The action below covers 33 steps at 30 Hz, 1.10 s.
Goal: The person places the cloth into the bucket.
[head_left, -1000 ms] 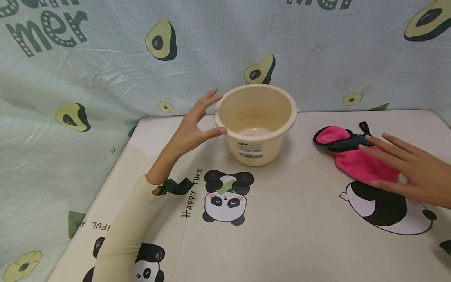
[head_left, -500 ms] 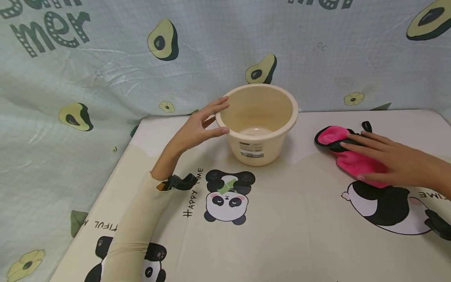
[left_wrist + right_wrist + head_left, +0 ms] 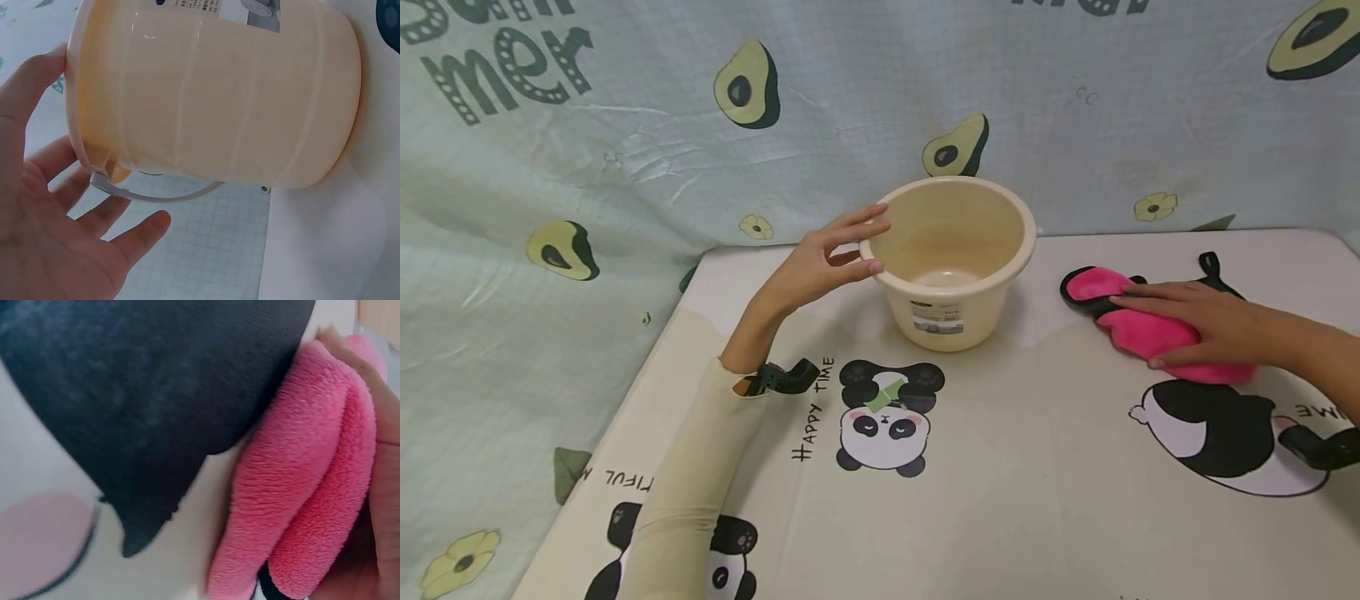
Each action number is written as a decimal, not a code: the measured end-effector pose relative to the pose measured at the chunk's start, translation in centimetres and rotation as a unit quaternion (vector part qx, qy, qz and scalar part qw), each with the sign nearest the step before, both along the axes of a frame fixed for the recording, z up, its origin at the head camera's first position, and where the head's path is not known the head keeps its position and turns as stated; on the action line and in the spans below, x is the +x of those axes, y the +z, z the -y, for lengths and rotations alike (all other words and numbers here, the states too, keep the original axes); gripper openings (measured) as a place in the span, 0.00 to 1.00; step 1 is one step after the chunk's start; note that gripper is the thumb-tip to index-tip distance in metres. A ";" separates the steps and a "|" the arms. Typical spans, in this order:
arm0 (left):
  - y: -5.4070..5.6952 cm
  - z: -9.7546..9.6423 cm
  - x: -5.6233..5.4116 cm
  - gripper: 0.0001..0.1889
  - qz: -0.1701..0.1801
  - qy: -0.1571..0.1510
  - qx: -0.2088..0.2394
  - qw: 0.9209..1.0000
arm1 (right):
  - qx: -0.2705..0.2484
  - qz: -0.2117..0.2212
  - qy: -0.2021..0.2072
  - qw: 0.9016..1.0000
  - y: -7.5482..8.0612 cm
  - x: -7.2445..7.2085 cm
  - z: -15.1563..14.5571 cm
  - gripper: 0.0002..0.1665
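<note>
A cream plastic bucket (image 3: 940, 317) with a paper label stands upright at the table's back middle. At its left rim is my left hand (image 3: 812, 262), thumb and fingertips touching the edge and the fingers fairly straight. The left wrist view shows the bucket's side (image 3: 212, 94) and the spread fingers by its handle (image 3: 156, 198). To the right, a pink plush hand towel (image 3: 1150, 333) with black trim and a loop lies on the table. Over it, my right hand (image 3: 1210, 321) gathers the cloth; folded towel (image 3: 294, 462) bulges beside the thumb in the right wrist view.
The table cover (image 3: 1000, 483) is pale with printed pandas. Behind it and on the left hangs a light curtain (image 3: 850, 92) patterned with avocados. A dark strap (image 3: 786, 379) is on the left wrist, another (image 3: 1322, 446) near the right one.
My left fingers have come onto the bucket's rim. My right hand has moved left onto the towel, which has bunched up, its loop shifting to the right.
</note>
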<state>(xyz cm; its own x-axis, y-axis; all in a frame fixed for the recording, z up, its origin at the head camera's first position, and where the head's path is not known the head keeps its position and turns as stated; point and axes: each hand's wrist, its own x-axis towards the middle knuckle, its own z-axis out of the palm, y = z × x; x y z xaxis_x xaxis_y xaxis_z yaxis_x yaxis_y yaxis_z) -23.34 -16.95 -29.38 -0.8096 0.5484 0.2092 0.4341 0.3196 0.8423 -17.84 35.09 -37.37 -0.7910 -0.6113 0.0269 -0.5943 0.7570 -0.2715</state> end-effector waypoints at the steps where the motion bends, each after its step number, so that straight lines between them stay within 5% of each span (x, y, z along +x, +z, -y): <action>1: 0.0 0.0 0.0 0.29 0.004 -0.002 0.004 1.000 | -0.009 -0.005 0.003 1.000 -0.1 -0.1 0.0 0.51; 9: -0.1 -0.1 -0.2 0.25 0.024 0.006 0.029 0.999 | -0.014 -0.032 -0.008 0.999 0.2 -0.6 0.5 0.45; 19: -0.3 -0.4 -0.3 0.27 0.029 0.024 0.041 0.998 | 0.024 -0.066 -0.048 0.996 3.2 -0.9 2.1 0.37; 33: -0.7 -0.3 -0.3 0.26 -0.005 0.024 0.038 0.999 | -0.025 -0.140 -0.080 0.987 7.2 -1.0 3.7 0.39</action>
<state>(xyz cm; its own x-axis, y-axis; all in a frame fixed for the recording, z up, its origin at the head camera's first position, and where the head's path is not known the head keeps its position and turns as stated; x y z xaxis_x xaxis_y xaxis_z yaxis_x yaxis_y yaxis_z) -23.60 -16.66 -30.06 -0.8319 0.4915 0.2578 0.4290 0.2748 0.8605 -18.80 31.41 -30.18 -0.8345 -0.4718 0.2847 -0.5253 0.8372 -0.1522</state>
